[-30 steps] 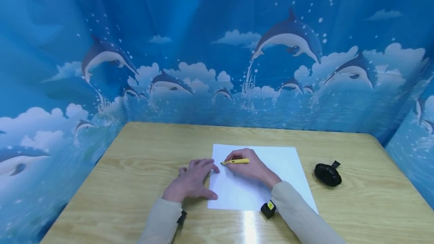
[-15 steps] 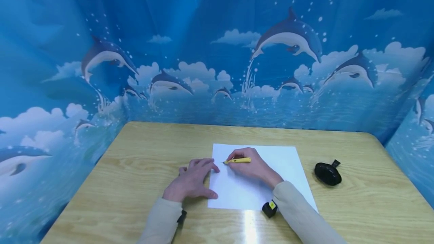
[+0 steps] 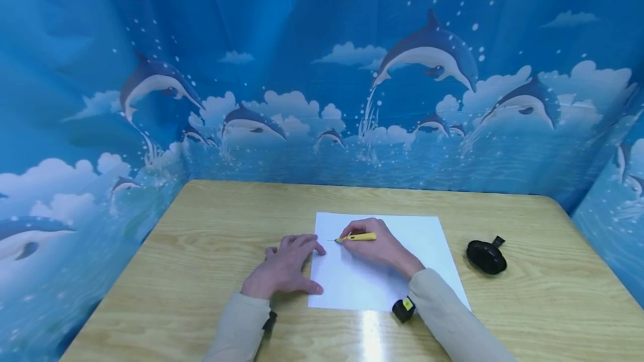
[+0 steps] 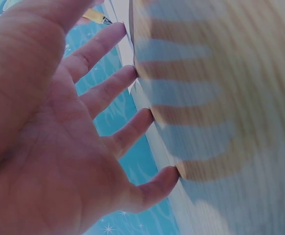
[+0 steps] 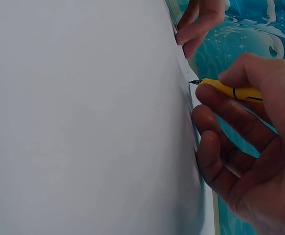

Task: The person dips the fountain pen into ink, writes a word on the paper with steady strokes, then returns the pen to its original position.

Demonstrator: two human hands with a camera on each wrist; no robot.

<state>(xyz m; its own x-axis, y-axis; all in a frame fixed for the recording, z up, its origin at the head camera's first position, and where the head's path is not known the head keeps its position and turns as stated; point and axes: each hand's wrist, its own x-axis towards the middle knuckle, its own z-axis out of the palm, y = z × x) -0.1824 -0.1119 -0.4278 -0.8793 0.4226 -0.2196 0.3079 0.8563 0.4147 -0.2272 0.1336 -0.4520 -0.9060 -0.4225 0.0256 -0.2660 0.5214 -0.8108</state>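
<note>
One right hand (image 3: pixel 378 246) pinching a yellow pen (image 3: pixel 364 237), tip on the left part of white paper (image 3: pixel 415 233), thin line (image 3: pixel 330 240) hard to see, left hand (image 3: pixel 283 270) spread wide at the paper's left edge, sleeve (image 3: pixel 450 312) hiding some paper, near desk (image 3: pixel 226 228) cut off

Head view: white paper (image 3: pixel 417 239) partly hidden beneath right hand (image 3: pixel 374 241); thin line (image 3: pixel 330 240) left of its fingers too small to make out. Right wrist view: rear of yellow fountain pen (image 5: pixel 228 90) hidden behind thumb base. Left wrist view: left hand (image 4: pixel 69 127), thumb tip cut off above fingers.
</note>
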